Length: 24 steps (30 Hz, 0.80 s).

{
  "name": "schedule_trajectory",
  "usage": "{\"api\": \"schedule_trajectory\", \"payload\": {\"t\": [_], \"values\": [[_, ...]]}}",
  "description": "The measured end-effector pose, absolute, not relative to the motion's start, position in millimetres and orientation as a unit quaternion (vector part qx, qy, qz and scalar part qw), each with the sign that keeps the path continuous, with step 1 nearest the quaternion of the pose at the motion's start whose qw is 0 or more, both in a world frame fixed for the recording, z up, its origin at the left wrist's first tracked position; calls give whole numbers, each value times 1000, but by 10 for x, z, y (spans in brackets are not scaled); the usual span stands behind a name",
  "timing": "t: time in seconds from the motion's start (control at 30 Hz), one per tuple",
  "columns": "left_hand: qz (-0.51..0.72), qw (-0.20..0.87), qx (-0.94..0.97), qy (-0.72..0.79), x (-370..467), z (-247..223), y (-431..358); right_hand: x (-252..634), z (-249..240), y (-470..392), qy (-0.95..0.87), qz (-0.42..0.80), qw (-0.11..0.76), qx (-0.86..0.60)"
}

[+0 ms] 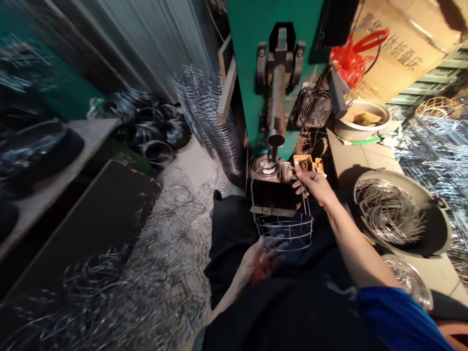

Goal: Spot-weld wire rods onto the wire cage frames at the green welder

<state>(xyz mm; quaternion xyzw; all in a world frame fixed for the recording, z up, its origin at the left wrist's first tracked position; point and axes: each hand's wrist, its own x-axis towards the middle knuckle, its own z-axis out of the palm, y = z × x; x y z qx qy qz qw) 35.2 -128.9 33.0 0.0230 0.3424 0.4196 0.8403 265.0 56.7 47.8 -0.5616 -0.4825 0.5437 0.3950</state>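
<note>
A round wire basket (284,236) with a tall wire arch hangs over my lap, tilted so its ring-shaped end faces me. My right hand (313,186) pinches the wires of its arch close to the machine, thumb and fingers closed. My left hand (260,258) is beside the basket's near end, palm up, its fingers stretched out and blurred; whether they touch the wire I cannot tell. The top of the arch lies at the tip of the machine's upper electrode (274,153), above a round lower fixture (263,166).
A green machine (243,29) stands ahead. Stacked wire rings (210,112) lean left of it, with loose wire (175,243) across the floor. To the right are a basin (435,229) of wire pieces, a metal bowl (420,287) and a pale pot (361,129).
</note>
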Motion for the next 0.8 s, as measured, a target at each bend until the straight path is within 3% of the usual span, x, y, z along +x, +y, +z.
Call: {"api": "schedule_trajectory", "payload": {"t": [0.2, 0.5, 0.7, 0.8], "values": [[413, 850, -101, 312, 284, 357, -1175, 2639, 446, 555, -505, 515, 393, -570], [416, 829, -190, 322, 305, -60, -933, 2627, 344, 557, -535, 508, 401, -543], [403, 821, -120, 386, 217, -196, -926, 2609, 457, 243, -551, 478, 442, -522], [436, 786, -59, 435, 139, -121, -936, 3042, 348, -11, -586, 377, 453, -556]]}}
